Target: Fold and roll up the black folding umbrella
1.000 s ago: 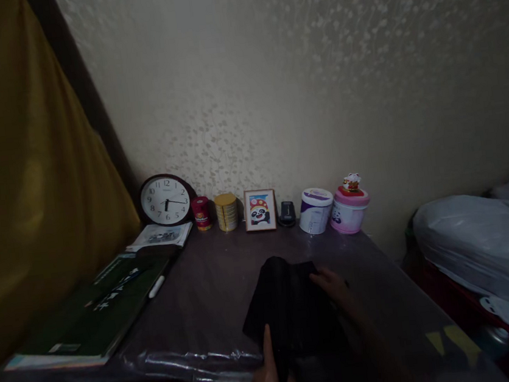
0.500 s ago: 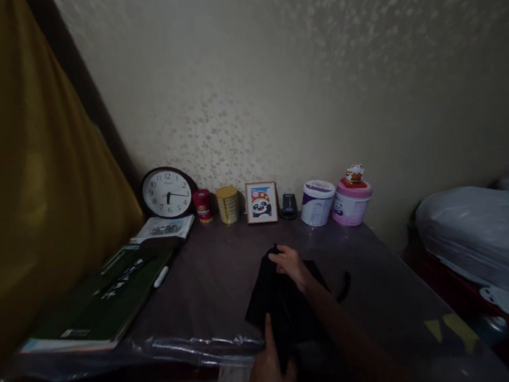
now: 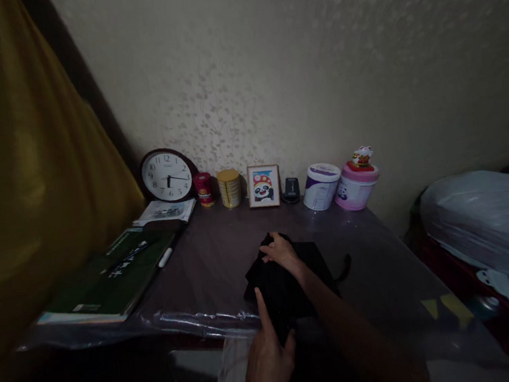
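A dark black piece of folded fabric (image 3: 308,277), umbrella-like with flat pointed flaps, lies at the front of the table. From its right side a short black strap (image 3: 344,266) sticks out. Low in the head view, my left hand (image 3: 269,355) is closed round its near end, the index finger stretched along the cloth. My right hand (image 3: 282,254) pinches the far end of the fabric between thumb and fingers. Darkness hides what lies inside the folds and the lower edge of the cloth.
Along the wall stand a clock (image 3: 167,176), a red tin (image 3: 205,190), a yellow-lidded can (image 3: 230,191), a panda picture frame (image 3: 264,187) and two tubs (image 3: 322,189). A green book (image 3: 112,277) and white pen (image 3: 165,257) lie left. Plastic film covers the table (image 3: 214,244).
My right hand has shifted slightly left on the fabric, and a flap now lies further over on the left side. The whole scene sits a little higher as the view tilts down.
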The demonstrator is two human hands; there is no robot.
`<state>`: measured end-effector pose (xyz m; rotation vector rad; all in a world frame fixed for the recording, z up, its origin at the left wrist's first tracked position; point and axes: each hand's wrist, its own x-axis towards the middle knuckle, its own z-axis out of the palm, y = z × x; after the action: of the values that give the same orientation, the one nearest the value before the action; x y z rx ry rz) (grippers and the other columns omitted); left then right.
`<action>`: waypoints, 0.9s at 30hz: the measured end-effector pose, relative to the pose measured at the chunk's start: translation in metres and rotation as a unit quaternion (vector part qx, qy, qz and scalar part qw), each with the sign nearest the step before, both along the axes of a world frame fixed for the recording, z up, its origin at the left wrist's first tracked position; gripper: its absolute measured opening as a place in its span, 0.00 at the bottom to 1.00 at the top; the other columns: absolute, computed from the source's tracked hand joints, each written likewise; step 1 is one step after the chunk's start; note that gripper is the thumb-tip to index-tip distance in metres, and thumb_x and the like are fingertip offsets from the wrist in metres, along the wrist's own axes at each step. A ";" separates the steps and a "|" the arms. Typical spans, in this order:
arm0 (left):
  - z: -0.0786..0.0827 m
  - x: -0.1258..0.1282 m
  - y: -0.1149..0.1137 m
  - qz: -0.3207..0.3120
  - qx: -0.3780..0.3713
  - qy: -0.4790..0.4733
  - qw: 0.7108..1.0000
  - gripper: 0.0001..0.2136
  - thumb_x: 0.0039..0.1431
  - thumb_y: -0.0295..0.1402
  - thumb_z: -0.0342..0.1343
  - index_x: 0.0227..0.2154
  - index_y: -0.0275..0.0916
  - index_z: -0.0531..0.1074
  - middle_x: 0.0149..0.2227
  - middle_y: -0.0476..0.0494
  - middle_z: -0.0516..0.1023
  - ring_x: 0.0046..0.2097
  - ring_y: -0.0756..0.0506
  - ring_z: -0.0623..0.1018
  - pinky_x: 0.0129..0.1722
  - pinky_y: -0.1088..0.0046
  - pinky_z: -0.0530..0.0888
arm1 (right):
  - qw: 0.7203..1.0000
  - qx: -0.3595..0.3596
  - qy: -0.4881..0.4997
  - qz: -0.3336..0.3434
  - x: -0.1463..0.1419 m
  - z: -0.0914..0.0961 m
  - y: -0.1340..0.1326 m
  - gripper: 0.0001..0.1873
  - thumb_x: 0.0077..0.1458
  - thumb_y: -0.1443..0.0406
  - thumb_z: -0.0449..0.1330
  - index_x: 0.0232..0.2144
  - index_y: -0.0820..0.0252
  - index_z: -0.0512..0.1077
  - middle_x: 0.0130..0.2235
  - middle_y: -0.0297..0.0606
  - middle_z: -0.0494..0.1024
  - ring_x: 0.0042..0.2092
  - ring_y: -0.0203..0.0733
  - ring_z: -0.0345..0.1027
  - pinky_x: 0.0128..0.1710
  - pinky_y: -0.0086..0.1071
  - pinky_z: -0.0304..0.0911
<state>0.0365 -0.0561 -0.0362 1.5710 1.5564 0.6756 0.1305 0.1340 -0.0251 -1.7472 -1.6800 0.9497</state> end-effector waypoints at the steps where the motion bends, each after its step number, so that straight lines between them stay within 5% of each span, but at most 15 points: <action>1: 0.003 -0.001 -0.001 -0.001 0.004 0.006 1.000 0.39 0.56 0.34 0.45 0.58 0.31 0.19 0.49 0.35 0.71 0.45 0.49 0.74 0.38 0.81 0.66 | 1.000 0.005 -0.022 0.003 -0.002 0.001 0.000 0.27 0.48 0.63 0.57 0.51 0.64 0.57 0.25 0.32 0.76 0.32 0.38 0.73 0.30 0.27 0.62; 8: 0.009 -0.005 0.004 -0.083 0.019 0.061 0.995 0.32 0.56 0.31 0.43 0.60 0.43 0.33 0.36 0.46 0.77 0.35 0.50 0.75 0.32 0.79 0.65 | 0.992 0.031 -0.120 0.014 -0.008 0.011 -0.007 0.24 0.48 0.62 0.56 0.48 0.63 0.60 0.25 0.36 0.78 0.41 0.41 0.71 0.33 0.28 0.58; 15: 0.001 -0.003 0.005 -0.058 0.017 0.065 0.996 0.33 0.56 0.32 0.43 0.60 0.42 0.32 0.40 0.45 0.76 0.38 0.49 0.75 0.35 0.78 0.65 | 0.992 0.052 -0.071 0.093 -0.002 0.016 -0.017 0.24 0.51 0.63 0.53 0.51 0.62 0.58 0.29 0.33 0.79 0.35 0.35 0.72 0.32 0.25 0.60; 19: -0.002 -0.003 0.002 -0.046 0.020 0.080 0.995 0.31 0.57 0.35 0.41 0.61 0.40 0.34 0.41 0.41 0.76 0.40 0.47 0.75 0.36 0.76 0.66 | 0.968 0.165 0.046 0.186 0.016 0.016 -0.044 0.13 0.55 0.64 0.50 0.42 0.59 0.67 0.34 0.35 0.78 0.36 0.34 0.71 0.39 0.28 0.62; 23: -0.006 -0.002 0.002 -0.037 0.026 0.080 0.996 0.30 0.58 0.36 0.40 0.61 0.39 0.34 0.44 0.40 0.75 0.42 0.46 0.75 0.38 0.75 0.67 | 0.935 0.311 -0.001 0.173 0.040 0.008 -0.072 0.11 0.56 0.63 0.50 0.35 0.56 0.72 0.38 0.38 0.76 0.43 0.39 0.67 0.46 0.34 0.60; 27: -0.006 0.000 0.002 -0.033 0.022 0.082 0.996 0.30 0.58 0.36 0.40 0.61 0.38 0.34 0.48 0.39 0.73 0.46 0.47 0.74 0.43 0.75 0.66 | 0.916 0.330 -0.058 0.221 0.047 -0.006 -0.070 0.12 0.58 0.63 0.50 0.41 0.55 0.71 0.46 0.38 0.73 0.53 0.40 0.60 0.54 0.41 0.52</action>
<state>0.0363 -0.0543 -0.0421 1.7391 1.6103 0.5591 0.1779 0.0642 -0.0308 -1.0076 -2.1946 0.3596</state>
